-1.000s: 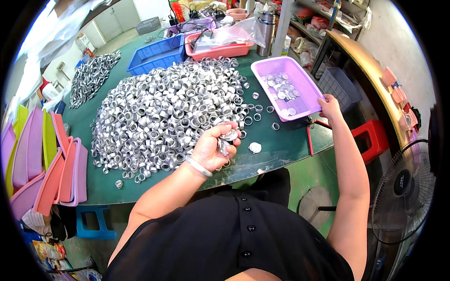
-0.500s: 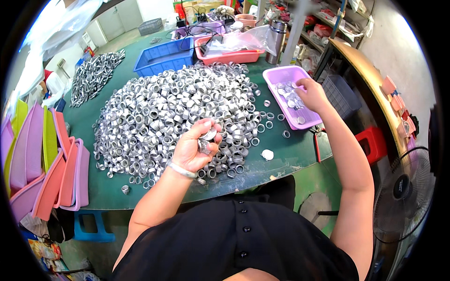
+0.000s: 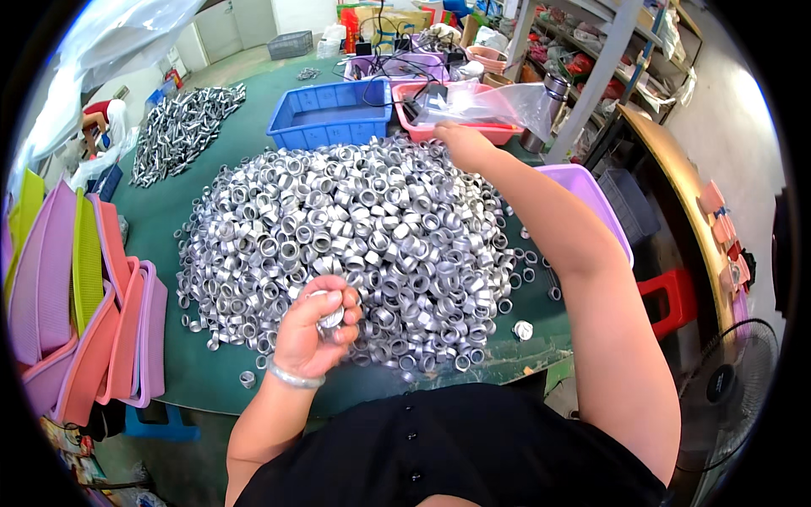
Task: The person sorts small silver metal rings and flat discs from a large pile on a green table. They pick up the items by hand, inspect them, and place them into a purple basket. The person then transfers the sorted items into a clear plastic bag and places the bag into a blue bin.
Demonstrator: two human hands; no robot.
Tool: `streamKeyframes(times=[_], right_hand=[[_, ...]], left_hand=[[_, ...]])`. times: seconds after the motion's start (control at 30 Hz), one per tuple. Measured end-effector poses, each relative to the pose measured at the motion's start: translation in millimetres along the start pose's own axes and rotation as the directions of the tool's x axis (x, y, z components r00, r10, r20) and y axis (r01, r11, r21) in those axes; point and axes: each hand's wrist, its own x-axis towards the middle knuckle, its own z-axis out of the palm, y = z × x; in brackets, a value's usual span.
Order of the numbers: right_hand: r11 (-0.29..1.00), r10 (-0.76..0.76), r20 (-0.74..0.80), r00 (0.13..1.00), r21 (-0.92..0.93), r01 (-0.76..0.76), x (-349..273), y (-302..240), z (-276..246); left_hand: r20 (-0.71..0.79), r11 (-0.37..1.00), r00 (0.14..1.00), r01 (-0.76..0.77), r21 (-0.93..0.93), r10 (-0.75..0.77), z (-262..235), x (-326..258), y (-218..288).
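Note:
My left hand (image 3: 314, 328) is closed around a few round silver metal pieces (image 3: 332, 318), held above the near edge of the pile; the fingers partly cover them. A broad heap of short silver metal rings (image 3: 338, 228) spreads over the green table. Reaching across the heap, my right hand (image 3: 466, 147) is at its far right edge, beside the pink-red tray (image 3: 498, 133). Its fingers are bent together and point left; whatever is between them is hidden. The lilac tray (image 3: 583, 182) lies mostly behind my right forearm. A single round silver piece (image 3: 523, 330) rests right of the heap.
A blue bin (image 3: 325, 118) stands behind the heap. Silver rod-like parts (image 3: 182, 131) lie at the far left of the green table (image 3: 152, 232). Stacked coloured trays (image 3: 89, 296) flank the left edge. A fan (image 3: 722, 384) and red stool (image 3: 667, 302) are on the right.
My right hand has left the lilac tray and moved left to the far edge of the heap. My left hand stays closed on its metal pieces. The whole view has shifted.

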Motion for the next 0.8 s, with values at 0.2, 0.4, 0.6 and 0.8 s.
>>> streamKeyframes(times=[0.2, 0.4, 0.6, 0.8], right_hand=[[0.997, 0.023, 0.139, 0.99, -0.082, -0.012, 54, 17, 31], [0.954, 0.091, 0.15, 0.984, -0.297, -0.043, 83, 31, 11], [0.974, 0.209, 0.055, 0.976, -0.105, -0.203, 100, 62, -18], [0.975, 0.175, -0.074, 0.982, 0.152, -0.162, 97, 72, -82]], left_hand=[[-0.045, 1.0, 0.999, -0.017, 0.015, 0.018, -13, -3, 18], [-0.059, 1.0, 0.998, -0.009, 0.028, 0.011, -17, 1, 28], [-0.074, 0.998, 0.997, -0.013, 0.066, 0.018, -21, 8, 31], [-0.066, 0.997, 0.998, -0.004, 0.077, 0.009, -18, 15, 31]])
